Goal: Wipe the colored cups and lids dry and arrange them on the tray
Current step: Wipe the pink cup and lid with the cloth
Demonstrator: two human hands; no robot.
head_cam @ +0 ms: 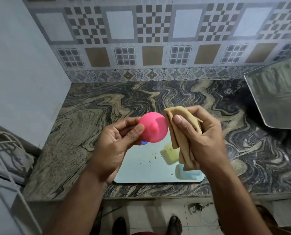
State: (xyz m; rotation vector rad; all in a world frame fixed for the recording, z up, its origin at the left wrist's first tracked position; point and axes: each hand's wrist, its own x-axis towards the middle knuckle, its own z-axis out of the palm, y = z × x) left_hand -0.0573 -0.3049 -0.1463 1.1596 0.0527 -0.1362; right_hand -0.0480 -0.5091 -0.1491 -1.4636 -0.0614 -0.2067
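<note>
Above the pale tray [141, 173], head view: the left hand [114, 141] pinches a pink lid [153, 127] by its rim, knob facing the camera; the right hand [200, 136] grips a folded tan cloth [180, 131], just right of the lid and touching its edge, so the wipe likely runs leftward

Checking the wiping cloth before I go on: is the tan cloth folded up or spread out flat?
Folded. The tan cloth hangs in layered folds, gripped by the right hand beside the pink lid.
</note>
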